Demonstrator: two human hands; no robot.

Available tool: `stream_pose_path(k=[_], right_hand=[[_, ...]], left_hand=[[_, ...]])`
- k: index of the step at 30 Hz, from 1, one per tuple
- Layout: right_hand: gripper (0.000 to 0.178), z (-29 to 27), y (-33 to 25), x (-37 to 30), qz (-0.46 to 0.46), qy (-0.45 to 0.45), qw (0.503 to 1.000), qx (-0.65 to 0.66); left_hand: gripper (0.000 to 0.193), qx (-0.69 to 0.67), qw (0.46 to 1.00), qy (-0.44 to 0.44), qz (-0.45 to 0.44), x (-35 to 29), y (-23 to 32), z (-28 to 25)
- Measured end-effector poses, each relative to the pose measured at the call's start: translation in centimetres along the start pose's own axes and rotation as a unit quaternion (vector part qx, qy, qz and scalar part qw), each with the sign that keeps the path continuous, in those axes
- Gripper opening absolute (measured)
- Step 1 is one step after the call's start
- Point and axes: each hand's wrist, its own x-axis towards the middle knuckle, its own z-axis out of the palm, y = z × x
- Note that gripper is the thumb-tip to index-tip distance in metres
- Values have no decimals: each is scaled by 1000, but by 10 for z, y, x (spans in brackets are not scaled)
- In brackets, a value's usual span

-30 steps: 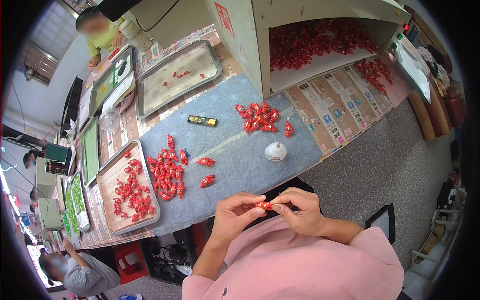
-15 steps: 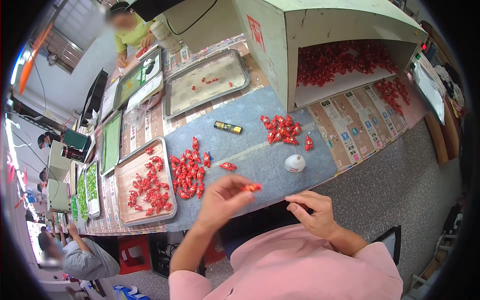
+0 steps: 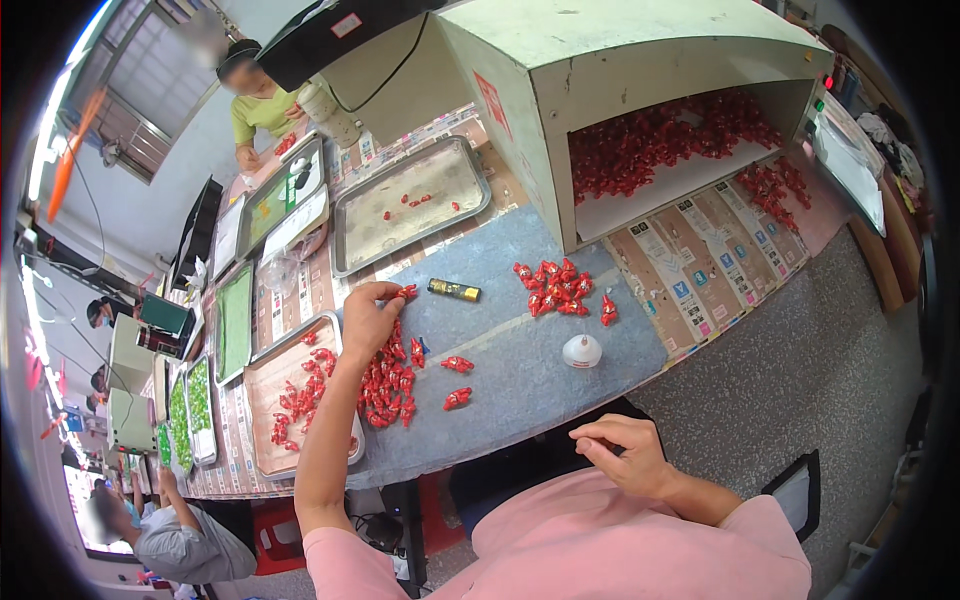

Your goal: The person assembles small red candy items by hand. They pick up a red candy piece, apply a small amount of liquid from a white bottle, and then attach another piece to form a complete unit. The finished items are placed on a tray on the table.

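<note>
Red piece (image 3: 407, 291): from where I am standing, the left hand (image 3: 367, 320) is pinching it at the far edge of the pile (image 3: 388, 392) on the bench (image 3: 510, 385); the right hand (image 3: 625, 452) is resting half-curled, its hold unclear. Probably the piece is proving light, stiff, slick, suiting fingertips across its middle.

Your table (image 3: 650, 278): brown printed sheeting, blue-grey cloth mat (image 3: 510, 400) over part. On mat before you: small glossy red lumpy pieces (image 3: 385, 385), two clusters plus few loose; black-and-gold cylinder (image 3: 454, 290); squat white plastic bottle (image 3: 582, 351). Your left: pinkish-based silver metal tray (image 3: 265, 385). Farther: larger rectangular silver tray (image 3: 370, 235). Ahead right: pale-green open-fronted box (image 3: 560, 120).
</note>
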Motion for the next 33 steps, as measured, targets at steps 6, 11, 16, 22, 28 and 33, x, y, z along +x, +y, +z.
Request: stream_pose_path(k=[6,11,16,22,28,33], right_hand=[[13,-6,1,2,20,1,1000,-18],[13,-4,1,4,12,1,1000,-14],[13,-1,1,4,9,-10,1000,-8],[14,-1,4,1,22,-26,999,-6],[14,5,4,3,12,-25,1000,12],[14,8,3,4,18,-38,999,16]], left_hand=[[23,8,998,42,47,-3,-6,0],[23,-23,998,56,-20,-2,2,6],[18,-18,999,43,2,4,-3,9],[22,-38,999,39,-1,1,16,10],[29,-70,996,40,47,-1,7,11],[32,-27,991,24,126,-5,5,10]])
